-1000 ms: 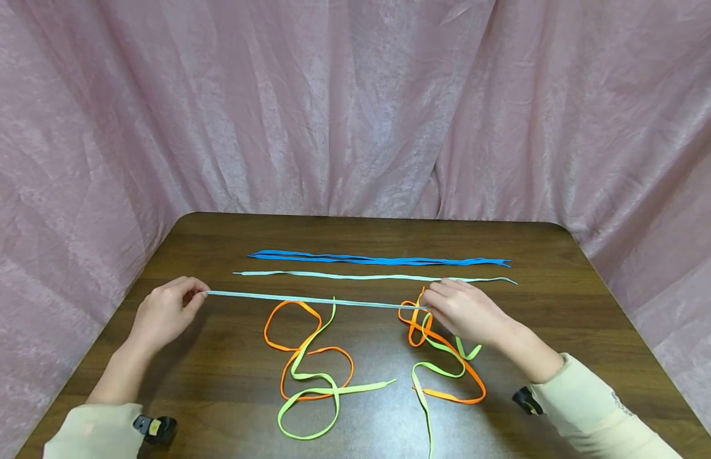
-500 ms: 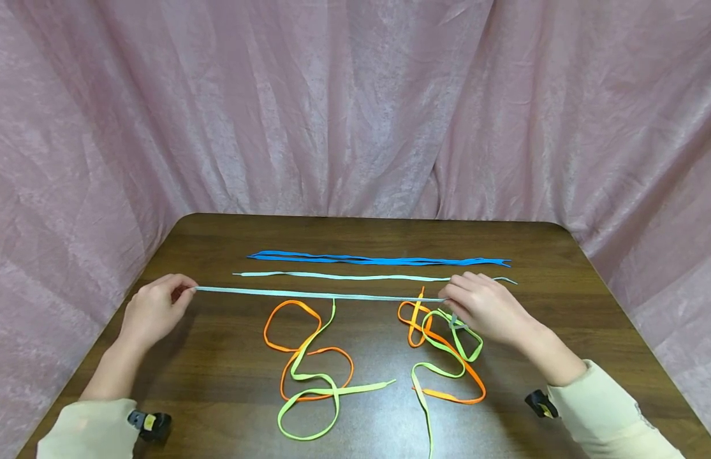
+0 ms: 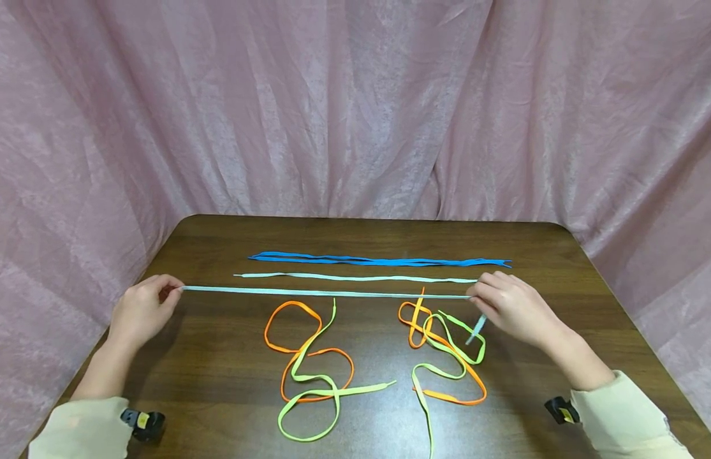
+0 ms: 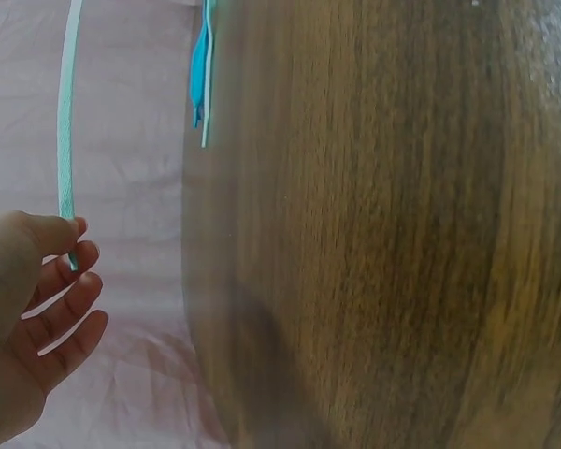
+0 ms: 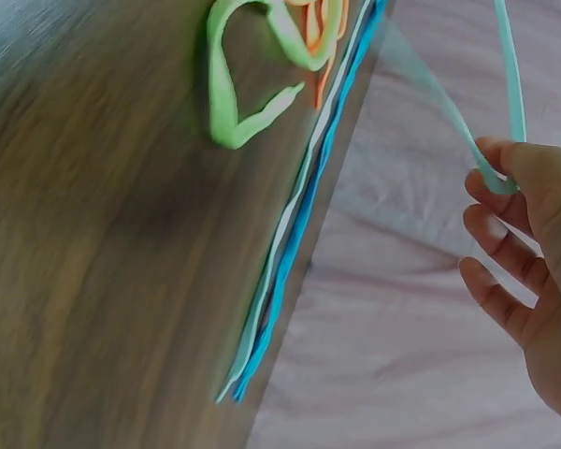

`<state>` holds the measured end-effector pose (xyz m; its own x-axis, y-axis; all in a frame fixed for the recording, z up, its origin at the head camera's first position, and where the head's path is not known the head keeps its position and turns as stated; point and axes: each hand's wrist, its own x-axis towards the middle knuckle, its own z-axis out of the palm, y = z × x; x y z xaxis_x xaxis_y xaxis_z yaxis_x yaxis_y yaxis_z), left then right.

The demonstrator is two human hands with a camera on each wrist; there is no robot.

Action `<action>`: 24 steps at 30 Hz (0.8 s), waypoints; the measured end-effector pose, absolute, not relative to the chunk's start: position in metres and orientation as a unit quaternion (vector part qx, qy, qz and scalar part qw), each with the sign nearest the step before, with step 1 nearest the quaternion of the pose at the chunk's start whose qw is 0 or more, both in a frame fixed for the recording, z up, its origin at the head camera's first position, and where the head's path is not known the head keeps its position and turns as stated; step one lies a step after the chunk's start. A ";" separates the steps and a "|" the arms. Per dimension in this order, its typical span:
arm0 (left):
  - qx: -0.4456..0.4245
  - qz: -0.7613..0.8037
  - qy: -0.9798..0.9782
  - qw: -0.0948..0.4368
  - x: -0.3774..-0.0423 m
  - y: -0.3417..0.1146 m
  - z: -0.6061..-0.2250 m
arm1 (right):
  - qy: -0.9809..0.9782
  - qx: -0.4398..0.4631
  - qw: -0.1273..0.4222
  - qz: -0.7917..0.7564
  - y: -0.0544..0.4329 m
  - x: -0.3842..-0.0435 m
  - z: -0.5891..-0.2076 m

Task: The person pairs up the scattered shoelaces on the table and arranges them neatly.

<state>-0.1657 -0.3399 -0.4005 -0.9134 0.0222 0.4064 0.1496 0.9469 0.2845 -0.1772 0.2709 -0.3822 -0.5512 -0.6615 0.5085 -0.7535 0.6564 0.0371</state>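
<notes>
A flat mint-green shoelace (image 3: 326, 293) is stretched straight between both hands, above the table. My left hand (image 3: 143, 309) pinches one end between thumb and forefinger; the lace's tip (image 4: 73, 262) pokes out past the thumb in the left wrist view. At the other side my right hand (image 3: 513, 309) pinches the lace between thumb and fingers, and a short tail (image 3: 476, 329) hangs below that hand. In the right wrist view the lace bends at the fingertips (image 5: 491, 182). Just behind it a second mint lace (image 3: 355, 278) lies straight across the table, its right part hidden by the right hand.
Blue laces (image 3: 378, 261) lie straight farthest back on the brown table (image 3: 217, 236). Nearer lie loosely looped orange laces (image 3: 269, 325) and yellow-green laces (image 3: 309, 376), in a left and a right tangle. A pink curtain (image 3: 332, 108) hangs behind the table.
The hands have drawn apart, the left going left and the right going right, with more lace stretched between them. The hanging tail now shows below the right hand. The laces on the table stayed put.
</notes>
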 end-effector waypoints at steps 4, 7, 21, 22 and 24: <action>-0.040 -0.156 -0.966 0.201 -0.165 -0.341 -0.401 | -0.882 0.382 0.263 0.080 0.283 -0.177 -0.384; -0.043 -0.156 -0.966 0.204 -0.166 -0.341 -0.401 | -0.887 0.368 0.271 0.071 0.293 -0.178 -0.385; -0.047 -0.162 -0.966 0.195 -0.179 -0.327 -0.407 | -0.908 0.312 0.270 0.076 0.332 -0.185 -0.395; -0.048 -0.163 -0.966 0.196 -0.180 -0.326 -0.408 | -0.909 0.308 0.268 0.079 0.334 -0.186 -0.396; -0.049 -0.164 -0.965 0.197 -0.183 -0.323 -0.409 | -0.912 0.301 0.264 0.087 0.338 -0.188 -0.398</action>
